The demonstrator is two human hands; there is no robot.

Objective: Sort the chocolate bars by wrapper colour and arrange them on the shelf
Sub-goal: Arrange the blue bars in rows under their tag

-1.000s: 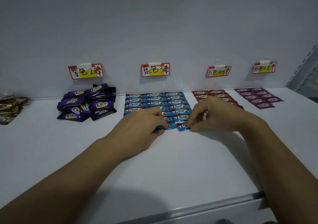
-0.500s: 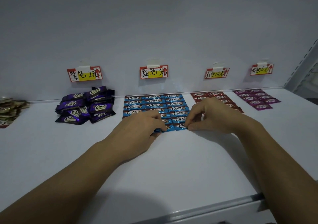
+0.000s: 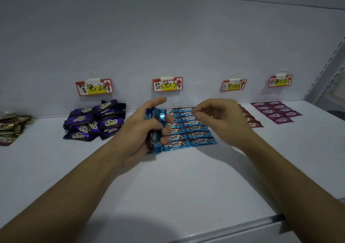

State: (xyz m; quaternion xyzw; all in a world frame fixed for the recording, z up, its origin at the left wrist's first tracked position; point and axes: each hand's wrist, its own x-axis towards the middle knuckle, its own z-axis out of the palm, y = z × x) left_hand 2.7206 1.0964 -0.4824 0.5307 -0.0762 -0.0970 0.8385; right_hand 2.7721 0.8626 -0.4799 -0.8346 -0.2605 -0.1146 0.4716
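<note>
Blue-wrapped chocolate bars [image 3: 194, 130] lie in neat rows on the white shelf [image 3: 168, 186] under the blue price tag [image 3: 167, 84]. My left hand [image 3: 141, 130] is raised over their left side and grips a small stack of blue bars [image 3: 158, 127] held on edge. My right hand [image 3: 222, 119] hovers above the right side of the rows, fingers loosely curled with thumb and forefinger close together, holding nothing that I can see. A loose pile of purple bars [image 3: 95, 121] sits to the left. Red bars [image 3: 252, 119] and pink bars [image 3: 276, 112] lie in rows at the right.
Gold-wrapped bars [image 3: 13, 127] are heaped at the far left edge. Price tags hang on the back wall above each group: the purple tag [image 3: 94, 87], the red tag [image 3: 233, 85], the pink tag [image 3: 280, 81]. The shelf's front lip [image 3: 242, 226] runs along the bottom right.
Both hands have lifted off the shelf. The left hand, which pressed on the front blue bars, now holds a stack of them upright. The right hand let go of the front bar.
</note>
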